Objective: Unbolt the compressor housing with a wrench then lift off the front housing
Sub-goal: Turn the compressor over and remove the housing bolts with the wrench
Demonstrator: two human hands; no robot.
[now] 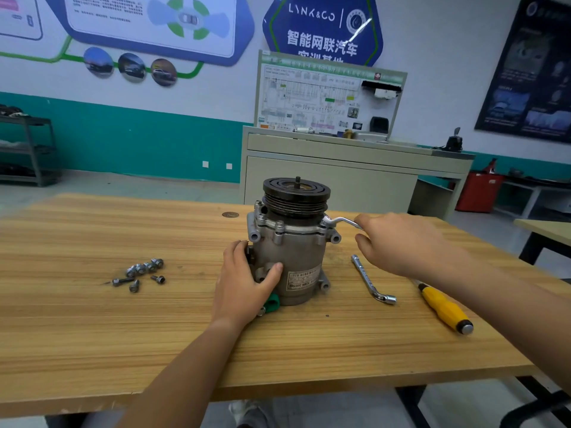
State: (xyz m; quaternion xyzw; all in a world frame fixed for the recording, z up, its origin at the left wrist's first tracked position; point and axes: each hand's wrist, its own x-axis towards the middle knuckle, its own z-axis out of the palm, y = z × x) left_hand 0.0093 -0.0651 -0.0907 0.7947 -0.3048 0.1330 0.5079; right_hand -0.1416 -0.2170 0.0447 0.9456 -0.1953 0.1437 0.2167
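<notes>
Left hand hugs compressor, mid frame, fingers curled, stops it turning. Right hand, fingers curled round wrench, ready to turn. Loose bolts kept frame left.

We cannot read the label on the compressor; the right hand hides the handle end of the wrench, its forearm the yellow screwdriver shaft.
</notes>
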